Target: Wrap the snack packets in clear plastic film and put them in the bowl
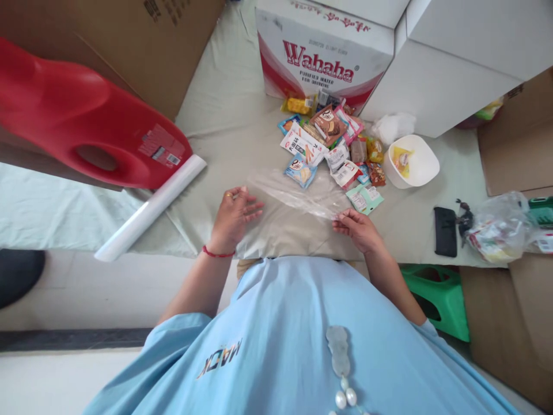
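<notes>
clear plastic film stretches over the desk, just this side of the heaped snack packets. the person's right grip pinches one end; the left grip, fingers loosely parted, looks released beside the other end. a white roll lies by the red jug.

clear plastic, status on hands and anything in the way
Right hand pinching clear plastic. Left hand open, near its other end. Snack packets crowd far side.

Snack packets lie on the table in front of the Wahaha box, with plastic film nearer. A plastic roll lies left. Right, a tub has one packet in it.
</notes>
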Motion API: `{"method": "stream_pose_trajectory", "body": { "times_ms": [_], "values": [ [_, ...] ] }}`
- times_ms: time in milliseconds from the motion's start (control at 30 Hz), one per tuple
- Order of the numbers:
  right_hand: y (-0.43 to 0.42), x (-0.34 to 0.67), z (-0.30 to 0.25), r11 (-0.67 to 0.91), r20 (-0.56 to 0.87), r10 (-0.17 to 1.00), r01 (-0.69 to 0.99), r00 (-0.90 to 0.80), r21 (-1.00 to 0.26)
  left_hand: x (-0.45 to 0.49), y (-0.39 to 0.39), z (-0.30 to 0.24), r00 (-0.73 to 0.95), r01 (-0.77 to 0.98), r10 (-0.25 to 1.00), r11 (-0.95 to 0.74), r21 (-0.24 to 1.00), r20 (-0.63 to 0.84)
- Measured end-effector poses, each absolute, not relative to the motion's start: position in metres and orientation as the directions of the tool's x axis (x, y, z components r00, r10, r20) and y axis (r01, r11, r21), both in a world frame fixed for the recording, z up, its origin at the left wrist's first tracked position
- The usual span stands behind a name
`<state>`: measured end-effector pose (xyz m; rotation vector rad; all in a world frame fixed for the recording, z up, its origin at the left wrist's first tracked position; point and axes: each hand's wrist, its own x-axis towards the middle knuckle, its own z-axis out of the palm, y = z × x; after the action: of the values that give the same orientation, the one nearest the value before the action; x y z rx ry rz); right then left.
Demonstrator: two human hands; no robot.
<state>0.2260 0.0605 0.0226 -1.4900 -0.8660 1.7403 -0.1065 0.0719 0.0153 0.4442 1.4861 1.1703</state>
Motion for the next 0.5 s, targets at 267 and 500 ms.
{"method": "stream_pose_trajectory", "body": {
  "times_ms": [267,500],
  "values": [
    [0.046,0.199,0.024,-0.276,-0.288,0.950,0.107,-0.118,-0.955,-0.067,0.039,0.027,-0.109,-0.210,0.847,0.492,0.845,-0.521],
    [0.039,0.190,0.030,0.336,0.101,0.906,0.551,-0.412,-0.764,-0.041,0.079,0.037,-0.147,0.001,0.934,0.329,0.944,-0.326]
  ]
}}
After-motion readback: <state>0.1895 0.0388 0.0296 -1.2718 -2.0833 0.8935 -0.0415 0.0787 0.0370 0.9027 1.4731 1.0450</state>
